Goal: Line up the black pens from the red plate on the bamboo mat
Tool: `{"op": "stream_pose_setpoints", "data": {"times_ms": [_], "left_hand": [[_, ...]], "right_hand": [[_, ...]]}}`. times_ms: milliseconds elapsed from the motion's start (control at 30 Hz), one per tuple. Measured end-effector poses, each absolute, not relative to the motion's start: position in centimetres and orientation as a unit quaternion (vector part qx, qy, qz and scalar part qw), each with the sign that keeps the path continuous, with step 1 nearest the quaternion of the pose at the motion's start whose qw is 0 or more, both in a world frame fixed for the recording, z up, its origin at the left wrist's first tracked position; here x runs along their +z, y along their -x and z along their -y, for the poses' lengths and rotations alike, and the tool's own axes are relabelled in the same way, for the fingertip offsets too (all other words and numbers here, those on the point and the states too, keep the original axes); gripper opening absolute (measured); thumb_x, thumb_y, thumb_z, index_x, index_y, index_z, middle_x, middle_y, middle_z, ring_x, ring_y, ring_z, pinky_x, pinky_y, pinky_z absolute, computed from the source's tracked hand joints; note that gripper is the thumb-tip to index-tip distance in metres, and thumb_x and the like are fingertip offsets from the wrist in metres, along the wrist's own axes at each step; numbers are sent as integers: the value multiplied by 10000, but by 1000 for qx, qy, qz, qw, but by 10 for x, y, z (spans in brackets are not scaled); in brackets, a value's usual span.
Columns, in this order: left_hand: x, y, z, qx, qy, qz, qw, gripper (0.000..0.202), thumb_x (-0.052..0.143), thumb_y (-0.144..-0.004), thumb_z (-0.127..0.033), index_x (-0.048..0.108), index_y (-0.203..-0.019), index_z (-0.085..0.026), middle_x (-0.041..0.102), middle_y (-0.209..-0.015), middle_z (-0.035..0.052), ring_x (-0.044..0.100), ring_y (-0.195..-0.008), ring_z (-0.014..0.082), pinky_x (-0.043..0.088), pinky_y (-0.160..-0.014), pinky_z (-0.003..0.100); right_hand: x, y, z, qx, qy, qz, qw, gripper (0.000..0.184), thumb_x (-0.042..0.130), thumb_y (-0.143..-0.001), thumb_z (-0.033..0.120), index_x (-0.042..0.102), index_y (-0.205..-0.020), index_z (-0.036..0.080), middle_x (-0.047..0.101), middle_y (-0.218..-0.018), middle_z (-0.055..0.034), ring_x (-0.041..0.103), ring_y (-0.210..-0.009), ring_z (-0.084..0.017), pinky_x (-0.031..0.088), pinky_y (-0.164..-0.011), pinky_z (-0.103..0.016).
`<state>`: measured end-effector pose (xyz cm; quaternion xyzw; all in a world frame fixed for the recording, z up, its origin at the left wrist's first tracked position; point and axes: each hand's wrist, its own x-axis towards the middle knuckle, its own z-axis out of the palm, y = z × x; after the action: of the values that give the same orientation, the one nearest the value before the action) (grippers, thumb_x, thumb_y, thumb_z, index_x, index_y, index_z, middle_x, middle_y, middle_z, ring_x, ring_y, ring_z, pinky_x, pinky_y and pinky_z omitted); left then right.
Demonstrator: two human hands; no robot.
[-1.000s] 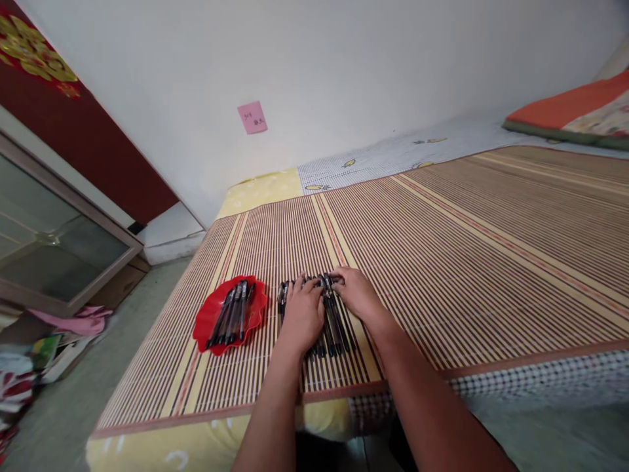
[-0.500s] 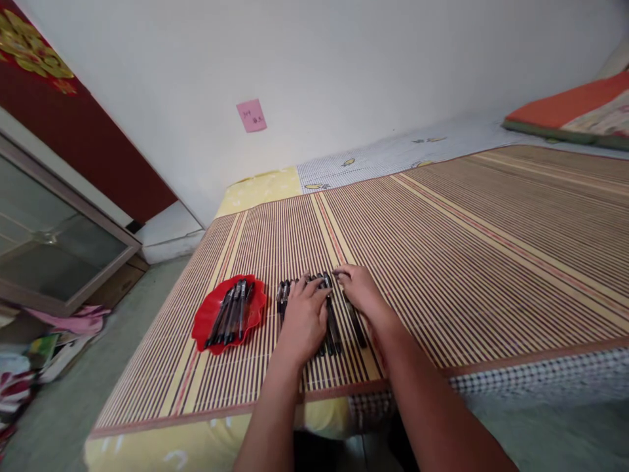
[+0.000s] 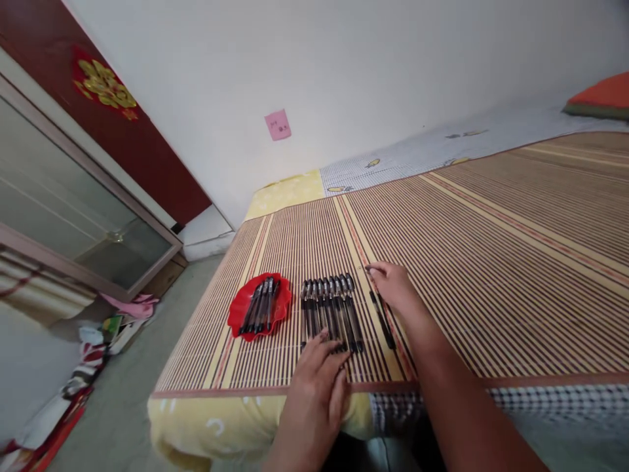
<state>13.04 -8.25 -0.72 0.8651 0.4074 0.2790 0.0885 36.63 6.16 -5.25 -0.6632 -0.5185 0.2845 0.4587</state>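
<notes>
A row of several black pens (image 3: 330,311) lies side by side on the striped bamboo mat (image 3: 491,262). My left hand (image 3: 317,393) lies flat with fingers stretched out, fingertips touching the near ends of the row. My right hand (image 3: 393,288) rests on the mat to the right of the row, fingers curled on the far end of a single black pen (image 3: 382,320) that lies apart from the others. A red plate (image 3: 246,321) with several more pens (image 3: 260,305) sits left of the row.
The mat covers a bed with a yellow and checked sheet (image 3: 295,193); its front edge runs just under my left hand. A white wall with a pink note (image 3: 278,124) is behind. A glass-fronted cabinet (image 3: 73,216) and floor clutter (image 3: 113,328) are on the left. An orange cushion (image 3: 599,98) is far right.
My left hand slid back off the row toward the mat's front edge. My right hand drew one pen away to the right. The camera view shifted left.
</notes>
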Motion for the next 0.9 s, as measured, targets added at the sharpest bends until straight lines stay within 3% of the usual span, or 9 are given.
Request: {"op": "stream_pose_setpoints", "data": {"times_ms": [167,300,433,533,733,900], "left_hand": [[-9,-87,90,323,-801,-500,69,235,509,-959,-199,674,-1123,-223,687,-1130,97,666,-1070,224,583,-912,395],[1,-54,75,347,-754,-556,36,213,546,-954,-320,694,-1074,-225,715,-1029,67,680,-947,228,575,-829,389],[16,-39,59,363,-720,-591,27,269,559,-938,-420,707,-1046,-224,719,-1014,59,676,-899,226,558,-769,360],[21,-40,56,374,-711,-595,25,289,555,-932,-447,710,-1029,-223,720,-999,53,675,-870,217,550,-763,349],[7,-57,73,366,-724,-582,49,258,547,-942,-408,709,-1036,-230,714,-1004,55,670,-914,221,551,-775,343],[-7,-73,86,357,-735,-570,83,245,531,-949,-375,707,-1005,-214,717,-995,76,679,-934,235,566,-789,360]], "right_hand": [[-44,-378,-55,229,731,540,349,295,480,-913,209,743,-1019,128,746,-1013,-123,683,-893,-194,443,-691,-227],[-38,-389,-47,222,757,539,296,260,472,-882,130,725,-825,107,718,-880,-165,654,-764,-209,367,-601,-265],[-34,-396,-36,261,757,544,251,181,539,-828,114,682,-717,128,667,-682,-110,597,-566,-169,336,-529,-266],[-35,-395,-33,307,749,536,240,138,567,-820,108,665,-730,141,614,-565,-51,558,-467,-136,356,-489,-242],[-45,-380,-40,391,725,506,254,71,602,-832,83,650,-835,135,627,-587,-29,613,-473,-123,449,-459,-196],[-48,-360,-42,425,701,501,278,124,638,-814,73,658,-919,135,601,-560,0,622,-493,-120,480,-470,-183]]}}
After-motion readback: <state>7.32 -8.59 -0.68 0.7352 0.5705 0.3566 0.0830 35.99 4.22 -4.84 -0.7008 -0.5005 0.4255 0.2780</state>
